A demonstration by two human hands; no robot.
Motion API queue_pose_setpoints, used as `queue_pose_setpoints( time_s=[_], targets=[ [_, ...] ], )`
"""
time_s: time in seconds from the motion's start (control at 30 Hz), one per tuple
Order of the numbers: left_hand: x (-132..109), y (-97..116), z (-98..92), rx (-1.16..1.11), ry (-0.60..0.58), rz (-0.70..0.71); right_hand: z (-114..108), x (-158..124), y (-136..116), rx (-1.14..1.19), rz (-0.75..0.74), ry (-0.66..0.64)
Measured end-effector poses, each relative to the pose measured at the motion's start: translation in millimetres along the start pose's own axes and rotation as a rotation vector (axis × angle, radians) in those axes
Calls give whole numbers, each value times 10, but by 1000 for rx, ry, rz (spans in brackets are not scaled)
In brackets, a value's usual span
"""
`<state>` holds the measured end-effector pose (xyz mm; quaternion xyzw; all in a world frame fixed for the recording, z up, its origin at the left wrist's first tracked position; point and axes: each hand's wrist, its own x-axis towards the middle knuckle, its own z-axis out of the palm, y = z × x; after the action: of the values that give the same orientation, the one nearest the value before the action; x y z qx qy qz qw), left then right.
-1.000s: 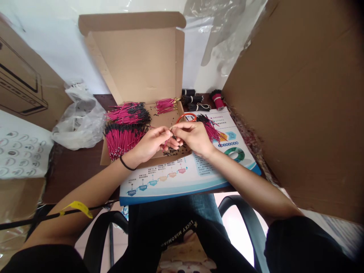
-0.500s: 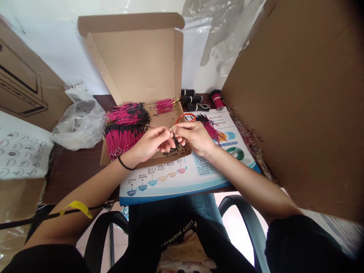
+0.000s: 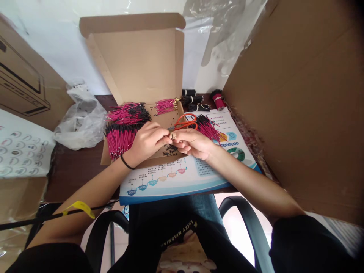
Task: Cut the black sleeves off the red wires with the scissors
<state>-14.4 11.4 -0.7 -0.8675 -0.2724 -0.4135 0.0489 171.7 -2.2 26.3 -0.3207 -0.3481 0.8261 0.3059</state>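
My left hand (image 3: 149, 141) and my right hand (image 3: 195, 142) meet fingertip to fingertip above the front of an open cardboard box (image 3: 136, 163). Both are closed in a pinch, and the small piece between them is too hidden to make out. Under the fingers, short black bits (image 3: 170, 150) lie scattered on the box floor. Just beyond my right hand are scissors with orange handles (image 3: 186, 122), their blades partly hidden. Left of my left hand, a thick bundle of pink wires with black ends (image 3: 121, 141) lies in the box, with another wire bundle (image 3: 129, 113) behind it.
A smaller bundle of pink wires (image 3: 167, 106) lies at the box's back. Loose pink wires (image 3: 209, 128) rest on a printed sheet (image 3: 170, 185). Tied black bundles (image 3: 196, 99) and a pink one (image 3: 218, 100) stand behind. A plastic bag (image 3: 81, 121) sits left; a tall cardboard panel (image 3: 295, 94) rises right.
My left hand has turned more knuckles-up, and my right hand has rolled slightly and lowered. More of the orange scissor handles now shows behind the fingers.
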Motion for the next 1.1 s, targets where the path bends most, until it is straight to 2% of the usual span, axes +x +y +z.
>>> queue_pose_setpoints(
  time_s=[0.07,0.17,0.27,0.37,0.63,0.77,0.97,1.1],
  targets=[
    [22,5,-11,43,79,16,11,-1,31,-24,-45,25],
    [48,60,-21,82,189,36,43,-4,90,-119,-222,152],
    [55,127,-19,60,222,50,77,-6,134,-267,-389,263],
    [58,169,-18,5,243,19,89,-6,145,-396,-516,305],
    [70,186,-8,19,224,32,65,10,132,-546,-574,328],
    [43,217,-4,40,229,106,65,35,130,-623,-645,358],
    [-1,272,-49,76,220,254,95,36,135,-820,-840,575],
    [-1,322,-97,74,208,366,101,38,128,-882,-895,638]
  ],
)
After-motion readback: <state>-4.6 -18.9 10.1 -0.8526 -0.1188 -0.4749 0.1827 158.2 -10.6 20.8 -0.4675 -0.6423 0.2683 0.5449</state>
